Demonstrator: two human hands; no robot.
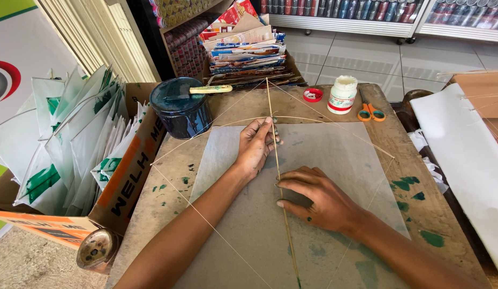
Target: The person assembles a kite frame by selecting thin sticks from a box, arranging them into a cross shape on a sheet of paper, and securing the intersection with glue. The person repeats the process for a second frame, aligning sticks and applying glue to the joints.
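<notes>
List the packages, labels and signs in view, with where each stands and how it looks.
Cardboard box: left of the table, brown with an orange stripe and dark lettering, holding white and green folded paper.
Glue bottle: far table edge, white with a red-banded label.
Banner: far left, white with red and grey arcs and a green corner.
Paper stack: behind the table, multicoloured printed sheets.

You see a dark blue tin point(180, 109), orange-handled scissors point(370, 112), a red lid point(312, 94) and green smears (patchy) on the brown worktop point(420, 176).

stick's point(281, 176) lower end cut off, white sheet point(463, 155) perhaps paper, cropped right
</notes>
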